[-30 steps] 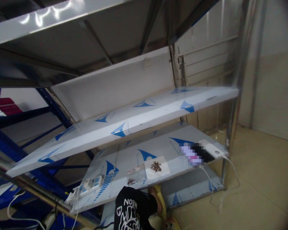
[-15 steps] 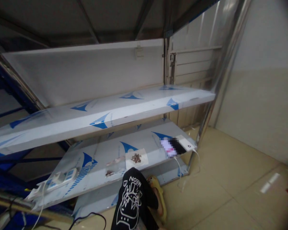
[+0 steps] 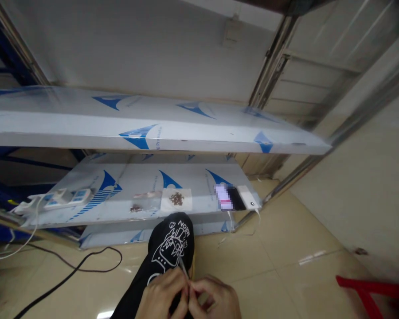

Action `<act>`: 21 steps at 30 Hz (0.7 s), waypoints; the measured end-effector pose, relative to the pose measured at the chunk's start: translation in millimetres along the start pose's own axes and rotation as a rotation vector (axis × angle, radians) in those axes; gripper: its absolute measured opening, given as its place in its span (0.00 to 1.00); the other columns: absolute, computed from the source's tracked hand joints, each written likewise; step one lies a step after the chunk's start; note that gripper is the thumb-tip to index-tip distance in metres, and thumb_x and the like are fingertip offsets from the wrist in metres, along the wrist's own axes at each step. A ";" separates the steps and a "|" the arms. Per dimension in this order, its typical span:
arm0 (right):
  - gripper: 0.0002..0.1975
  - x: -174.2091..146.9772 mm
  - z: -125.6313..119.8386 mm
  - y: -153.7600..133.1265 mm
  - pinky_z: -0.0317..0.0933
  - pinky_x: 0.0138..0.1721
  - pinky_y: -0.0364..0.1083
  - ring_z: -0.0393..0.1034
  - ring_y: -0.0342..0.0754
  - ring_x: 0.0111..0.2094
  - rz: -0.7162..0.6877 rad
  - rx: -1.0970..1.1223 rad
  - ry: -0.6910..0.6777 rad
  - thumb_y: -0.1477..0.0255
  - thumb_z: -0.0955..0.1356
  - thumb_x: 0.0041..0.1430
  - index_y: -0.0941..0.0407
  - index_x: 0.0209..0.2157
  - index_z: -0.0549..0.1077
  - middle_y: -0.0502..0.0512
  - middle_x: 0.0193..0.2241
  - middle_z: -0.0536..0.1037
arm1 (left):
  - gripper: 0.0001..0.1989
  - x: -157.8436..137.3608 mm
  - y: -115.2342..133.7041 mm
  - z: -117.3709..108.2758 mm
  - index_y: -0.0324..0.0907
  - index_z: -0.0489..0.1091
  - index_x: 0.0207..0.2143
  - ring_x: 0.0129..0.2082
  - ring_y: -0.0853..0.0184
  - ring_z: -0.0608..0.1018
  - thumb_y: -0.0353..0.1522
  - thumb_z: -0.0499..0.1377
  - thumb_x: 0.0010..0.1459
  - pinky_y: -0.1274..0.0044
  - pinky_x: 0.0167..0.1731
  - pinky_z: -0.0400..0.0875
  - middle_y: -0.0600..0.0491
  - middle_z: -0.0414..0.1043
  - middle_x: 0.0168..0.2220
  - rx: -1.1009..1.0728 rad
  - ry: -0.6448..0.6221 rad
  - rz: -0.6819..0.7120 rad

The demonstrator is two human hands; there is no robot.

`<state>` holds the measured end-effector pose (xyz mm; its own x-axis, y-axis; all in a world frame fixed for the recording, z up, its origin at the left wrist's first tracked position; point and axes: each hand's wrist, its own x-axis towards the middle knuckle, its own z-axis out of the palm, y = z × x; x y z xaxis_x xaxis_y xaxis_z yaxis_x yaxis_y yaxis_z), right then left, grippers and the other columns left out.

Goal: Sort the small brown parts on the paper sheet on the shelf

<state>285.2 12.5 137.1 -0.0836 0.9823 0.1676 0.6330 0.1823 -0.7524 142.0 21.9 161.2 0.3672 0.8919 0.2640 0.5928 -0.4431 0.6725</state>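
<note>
Low in the view, my left hand (image 3: 163,294) and my right hand (image 3: 217,297) meet in front of my knee, fingers pinched together. A thin grey pointed tool (image 3: 183,266), perhaps tweezers, sticks up and left from between their fingertips. Its lower end is hidden by the fingers. Past the knee, on the lower shelf (image 3: 133,177), a pile of small brown pieces (image 3: 176,198) lies on a white sheet (image 3: 166,204). Left of it is a clear plastic bag (image 3: 151,203) with some dark brown bits at one end.
A phone (image 3: 223,197) and a white device (image 3: 248,197) with cables lie at the lower shelf's right. A power strip (image 3: 58,199) sits at its left. The upper shelf (image 3: 173,128) overhangs behind. A black cable (image 3: 76,268) crosses the floor; a red frame (image 3: 372,288) stands right.
Both hands have come into view at the bottom, pinching the thin grey tool. The camera has tilted, so the shelves sit level and the red frame shows more.
</note>
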 end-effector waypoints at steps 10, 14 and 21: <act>0.08 47.4 -3.9 -19.8 0.56 0.13 0.35 0.65 0.40 0.13 0.183 0.049 0.025 0.67 0.66 0.46 0.55 0.20 0.74 0.50 0.16 0.74 | 0.06 11.2 -34.7 -26.4 0.41 0.66 0.26 0.27 0.68 0.74 0.25 0.51 0.49 0.79 0.26 0.69 0.52 0.70 0.27 0.257 0.002 -0.056; 0.08 63.6 17.1 -37.1 0.58 0.13 0.35 0.70 0.44 0.20 0.240 0.034 -0.085 0.66 0.66 0.44 0.54 0.26 0.74 0.52 0.22 0.77 | 0.08 13.3 -52.3 -41.2 0.41 0.66 0.25 0.26 0.70 0.73 0.24 0.49 0.49 0.81 0.25 0.69 0.53 0.69 0.26 0.080 -0.009 -0.136; 0.22 83.1 65.7 -71.5 0.61 0.21 0.37 0.71 0.44 0.28 0.213 -0.077 -0.362 0.73 0.64 0.44 0.48 0.45 0.67 0.49 0.33 0.77 | 0.09 -8.2 -90.6 -63.0 0.43 0.67 0.28 0.33 0.69 0.74 0.23 0.50 0.47 0.79 0.32 0.70 0.53 0.71 0.33 -0.058 -0.054 -0.166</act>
<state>182.4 83.9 162.9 -0.2011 0.9518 -0.2315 0.7197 -0.0168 -0.6941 40.1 60.5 141.7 0.3069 0.9454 0.1097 0.6066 -0.2831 0.7429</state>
